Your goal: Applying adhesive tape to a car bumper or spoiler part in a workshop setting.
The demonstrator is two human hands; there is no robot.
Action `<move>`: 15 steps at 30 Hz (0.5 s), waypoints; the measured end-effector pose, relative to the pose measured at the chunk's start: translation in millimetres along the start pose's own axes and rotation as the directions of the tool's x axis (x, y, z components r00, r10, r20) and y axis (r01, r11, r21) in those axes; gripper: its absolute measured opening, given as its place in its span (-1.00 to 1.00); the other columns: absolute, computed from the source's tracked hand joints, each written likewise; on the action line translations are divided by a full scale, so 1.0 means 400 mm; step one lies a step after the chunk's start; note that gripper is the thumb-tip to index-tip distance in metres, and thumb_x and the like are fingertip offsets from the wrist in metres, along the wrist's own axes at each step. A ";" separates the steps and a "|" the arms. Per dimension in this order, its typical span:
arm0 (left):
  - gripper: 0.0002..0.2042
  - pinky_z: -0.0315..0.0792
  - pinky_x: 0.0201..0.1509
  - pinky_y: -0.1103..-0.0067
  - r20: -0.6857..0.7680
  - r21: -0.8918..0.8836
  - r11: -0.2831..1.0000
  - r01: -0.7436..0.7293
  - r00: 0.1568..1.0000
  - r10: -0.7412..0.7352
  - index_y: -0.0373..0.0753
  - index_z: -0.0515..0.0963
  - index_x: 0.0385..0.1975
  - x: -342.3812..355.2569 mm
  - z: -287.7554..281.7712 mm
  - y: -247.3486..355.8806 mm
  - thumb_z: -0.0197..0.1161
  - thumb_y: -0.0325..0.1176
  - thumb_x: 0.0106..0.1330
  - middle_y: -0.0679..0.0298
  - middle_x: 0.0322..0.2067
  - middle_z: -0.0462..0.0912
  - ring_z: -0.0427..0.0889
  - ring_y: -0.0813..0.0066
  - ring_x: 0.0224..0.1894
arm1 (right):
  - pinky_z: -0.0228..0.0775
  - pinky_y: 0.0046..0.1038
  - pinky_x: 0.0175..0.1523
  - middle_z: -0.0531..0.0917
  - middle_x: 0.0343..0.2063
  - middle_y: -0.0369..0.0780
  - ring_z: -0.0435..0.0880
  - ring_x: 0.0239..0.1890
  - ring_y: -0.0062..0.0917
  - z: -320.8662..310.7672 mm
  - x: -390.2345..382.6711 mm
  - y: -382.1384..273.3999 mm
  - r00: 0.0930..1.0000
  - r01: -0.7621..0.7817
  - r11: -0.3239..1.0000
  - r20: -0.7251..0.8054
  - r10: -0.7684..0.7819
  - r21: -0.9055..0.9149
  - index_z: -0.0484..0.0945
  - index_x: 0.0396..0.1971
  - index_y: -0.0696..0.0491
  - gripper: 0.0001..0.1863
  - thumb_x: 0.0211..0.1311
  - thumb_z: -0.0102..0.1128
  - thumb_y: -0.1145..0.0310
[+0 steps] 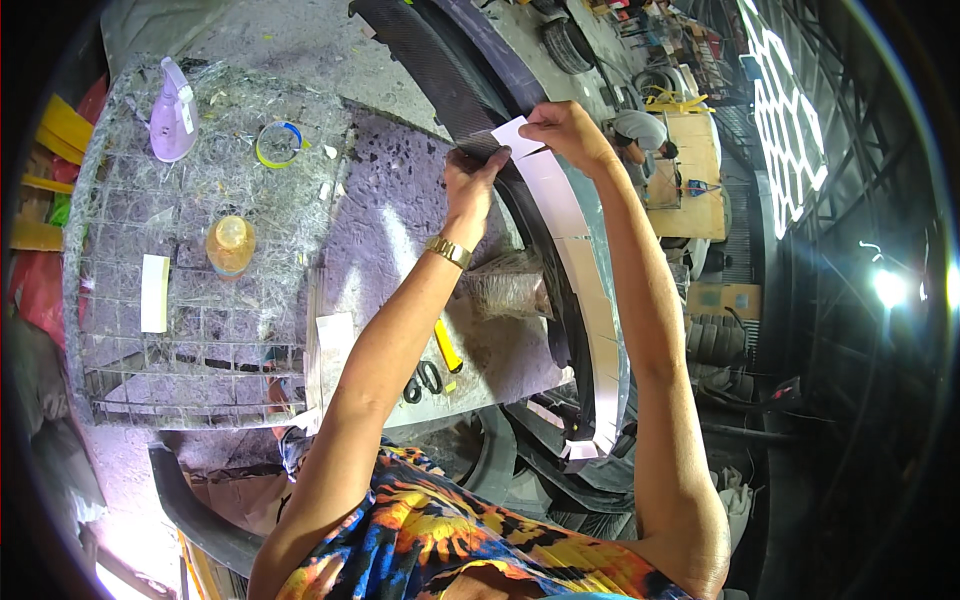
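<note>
A long curved black panel (420,60) with a woven carbon-like pattern arcs from the far middle down toward my right side. White rectangular pieces (575,265) line its outer edge end to end. My right hand (568,135) pinches a small white piece (513,135) above the upper end of that row. My left hand (474,190), with a gold watch at the wrist, holds the panel's inner edge. Its thumb points toward the white piece; some of its fingertips are hard to make out against the dark surface.
On the film-wrapped mesh table (190,330) are a purple spray bottle (174,120), a tape roll (279,146), an amber container (231,247) and a white strip (154,293). Black-handled scissors (422,382) and a yellow cutter (447,347) lie nearer. Another person (640,130) is at the far right.
</note>
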State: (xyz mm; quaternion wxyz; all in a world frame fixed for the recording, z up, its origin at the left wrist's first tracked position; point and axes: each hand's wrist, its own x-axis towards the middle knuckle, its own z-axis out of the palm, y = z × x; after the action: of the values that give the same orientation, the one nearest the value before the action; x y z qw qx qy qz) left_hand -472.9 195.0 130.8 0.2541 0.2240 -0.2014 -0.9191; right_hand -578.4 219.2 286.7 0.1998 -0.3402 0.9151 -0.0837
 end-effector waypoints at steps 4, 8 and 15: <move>-0.68 0.34 -0.33 0.65 -0.029 -0.014 1.000 0.012 1.000 -0.012 -0.23 0.53 -0.27 0.007 0.006 -0.007 0.49 -0.30 0.05 0.40 -0.36 0.60 0.48 0.67 -0.39 | 0.43 -0.47 -0.25 0.64 -0.52 -0.20 0.58 -0.42 -0.55 0.001 0.003 -0.001 1.000 0.003 1.000 -0.003 -0.003 -0.006 0.61 -0.40 0.19 -0.74 -0.01 0.35 0.30; -0.59 0.36 -0.29 0.62 -0.064 -0.001 0.999 0.037 0.997 -0.037 -0.24 0.47 -0.18 0.008 0.015 -0.007 0.51 -0.32 0.03 0.36 -0.31 0.59 0.50 0.62 -0.35 | 0.44 -0.46 -0.23 0.65 -0.51 -0.18 0.61 -0.40 -0.52 -0.003 -0.001 -0.004 1.000 0.001 0.999 -0.013 -0.001 -0.038 0.61 -0.39 0.20 -0.72 -0.02 0.35 0.29; -0.42 0.43 -0.18 0.56 -0.075 -0.115 0.992 0.057 0.995 -0.066 -0.20 0.28 -0.03 0.022 0.012 -0.021 0.52 -0.38 0.01 0.29 -0.19 0.55 0.54 0.53 -0.23 | 0.44 -0.45 -0.22 0.66 -0.50 -0.15 0.63 -0.39 -0.47 0.005 0.007 -0.016 1.000 0.007 0.998 -0.012 -0.007 -0.064 0.62 -0.40 0.20 -0.71 -0.04 0.34 0.28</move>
State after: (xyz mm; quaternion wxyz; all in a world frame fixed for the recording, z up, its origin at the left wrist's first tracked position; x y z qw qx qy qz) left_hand -485.3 197.9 128.2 0.2457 0.2515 -0.1320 -0.9268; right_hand -575.8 212.4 285.9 0.1831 -0.3491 0.9173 -0.0572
